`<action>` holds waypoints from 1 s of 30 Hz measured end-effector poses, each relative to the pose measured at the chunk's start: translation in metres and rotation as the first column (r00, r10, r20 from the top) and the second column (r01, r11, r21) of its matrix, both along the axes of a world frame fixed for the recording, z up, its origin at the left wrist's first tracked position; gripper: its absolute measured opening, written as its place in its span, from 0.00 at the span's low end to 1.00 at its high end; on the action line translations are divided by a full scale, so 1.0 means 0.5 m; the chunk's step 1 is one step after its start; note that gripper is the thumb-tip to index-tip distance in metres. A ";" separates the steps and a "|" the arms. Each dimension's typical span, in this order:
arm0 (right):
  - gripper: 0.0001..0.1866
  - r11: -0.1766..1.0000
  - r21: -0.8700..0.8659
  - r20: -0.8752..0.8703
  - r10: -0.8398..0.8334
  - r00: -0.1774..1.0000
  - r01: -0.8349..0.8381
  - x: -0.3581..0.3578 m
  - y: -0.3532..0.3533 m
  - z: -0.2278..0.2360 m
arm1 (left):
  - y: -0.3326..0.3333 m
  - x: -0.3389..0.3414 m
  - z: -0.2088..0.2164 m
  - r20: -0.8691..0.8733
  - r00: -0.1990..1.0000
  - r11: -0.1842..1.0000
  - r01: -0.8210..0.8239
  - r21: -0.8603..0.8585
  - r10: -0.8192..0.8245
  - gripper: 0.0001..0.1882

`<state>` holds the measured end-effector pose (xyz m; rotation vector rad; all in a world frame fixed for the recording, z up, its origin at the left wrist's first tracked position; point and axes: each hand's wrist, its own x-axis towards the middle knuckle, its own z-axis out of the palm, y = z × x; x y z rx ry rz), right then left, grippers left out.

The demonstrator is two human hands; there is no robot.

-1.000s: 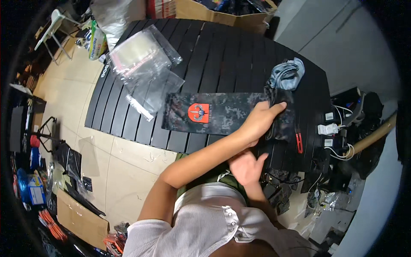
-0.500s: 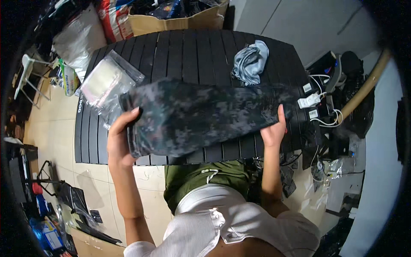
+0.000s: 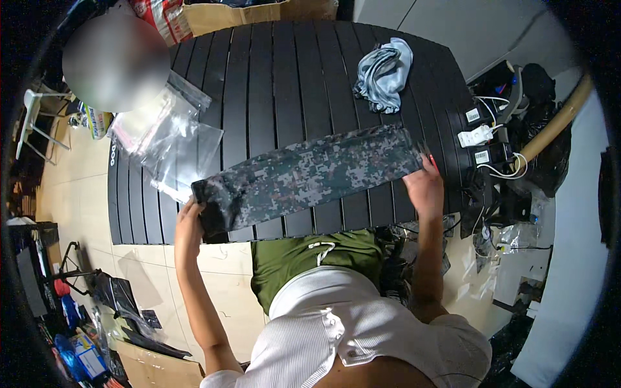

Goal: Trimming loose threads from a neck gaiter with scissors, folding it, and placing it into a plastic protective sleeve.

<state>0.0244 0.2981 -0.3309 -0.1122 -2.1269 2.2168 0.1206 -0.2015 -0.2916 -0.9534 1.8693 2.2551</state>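
Note:
A digital-camouflage fabric sleeve (image 3: 310, 174), dark green-grey, stretches flat between my two hands over the near part of the black slatted table (image 3: 259, 77). My left hand (image 3: 189, 229) pinches its darker left end by the table's front edge. At the other end, my right hand (image 3: 425, 189) is closed on the narrow edge, with its thumb uppermost. The sleeve slants, its right end farther from me than its left. Whether it touches the slats cannot be made out. Clear plastic bags (image 3: 184, 145) lie just beyond my left hand.
A bunched light-blue cloth (image 3: 383, 74) rests at the table's far right. White plugs and cables (image 3: 477, 136) sit along the right edge. Behind the table is a cardboard box (image 3: 259, 13); a tan pole (image 3: 556, 123) leans at the right. A round blurred patch covers the far left.
The sleeve has gone from wide and loose at its left end to a flat, narrower strip. My left hand has shifted its grip to the lower left end. The view has tilted slightly.

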 end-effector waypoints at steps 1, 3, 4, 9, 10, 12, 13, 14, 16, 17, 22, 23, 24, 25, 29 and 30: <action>0.21 0.869 0.450 -0.165 -0.145 0.976 0.205 0.004 -0.009 0.035 | 0.009 0.012 0.010 0.004 1.000 1.000 -0.002 -0.001 0.002 0.18; 0.16 0.902 0.208 -0.159 -0.351 0.923 0.379 -0.013 -0.061 0.124 | 0.031 0.028 0.035 -0.019 0.998 0.497 -0.045 -0.866 0.058 0.15; 0.13 0.735 0.588 -0.359 -0.139 0.923 0.339 -0.018 -0.051 0.143 | 0.035 0.032 0.045 -0.118 0.993 0.213 -0.121 -0.970 0.026 0.12; 0.09 0.504 0.846 -0.405 0.392 0.826 0.175 -0.108 -0.075 0.133 | 0.061 -0.016 0.050 -0.193 0.974 0.403 -0.131 -0.906 -0.118 0.11; 0.09 0.496 0.857 -0.377 0.421 0.825 0.138 -0.125 -0.072 0.115 | 0.062 -0.023 0.031 -0.205 0.963 0.317 -0.141 -0.938 -0.177 0.11; 0.10 0.473 0.872 -0.356 0.431 0.829 0.129 -0.139 -0.063 0.106 | 0.075 -0.026 0.031 -0.175 0.972 0.315 -0.118 -0.942 -0.158 0.12; 0.10 0.452 0.885 -0.330 0.438 0.836 0.113 -0.147 -0.068 0.102 | 0.068 -0.021 0.026 -0.185 0.976 0.302 -0.142 -0.943 -0.118 0.12; 0.11 0.433 0.894 -0.322 0.449 0.834 0.112 -0.148 -0.070 0.107 | 0.065 -0.018 0.025 -0.176 0.977 0.288 -0.135 -0.948 -0.121 0.11; 0.09 0.418 0.904 -0.294 0.462 0.837 0.088 -0.149 -0.065 0.117 | 0.051 -0.013 0.016 -0.185 0.975 0.320 -0.138 -0.937 -0.121 0.10; 0.09 0.404 0.912 -0.269 0.463 0.845 0.069 -0.153 -0.060 0.121 | 0.044 -0.014 0.013 -0.235 0.955 0.266 -0.183 -0.946 -0.181 0.09; 0.11 0.469 0.879 -0.164 0.464 0.870 -0.084 -0.178 -0.053 0.134 | 0.056 -0.033 0.034 -0.118 0.991 0.481 -0.077 -0.873 -0.056 0.09; 0.11 0.472 0.878 -0.168 0.468 0.868 -0.085 -0.181 -0.057 0.131 | 0.052 -0.035 0.031 -0.120 0.991 0.477 -0.081 -0.875 -0.051 0.09; 0.12 0.504 0.861 -0.172 0.418 0.892 -0.070 -0.185 -0.060 0.127 | 0.046 -0.038 0.020 -0.154 0.986 0.484 -0.107 -0.868 -0.057 0.10; 0.13 0.537 0.842 -0.176 0.373 0.911 -0.057 -0.189 -0.067 0.123 | 0.039 -0.035 0.012 -0.189 0.980 0.488 -0.138 -0.862 -0.056 0.10; 0.14 0.560 0.828 -0.251 0.411 0.877 -0.026 -0.192 -0.066 0.112 | 0.036 -0.031 0.023 -0.165 0.986 0.650 -0.124 -0.749 -0.002 0.11; 0.15 0.558 0.830 -0.274 0.399 0.875 0.005 -0.186 -0.067 0.106 | 0.036 -0.027 0.016 -0.159 0.987 0.634 -0.128 -0.763 0.009 0.12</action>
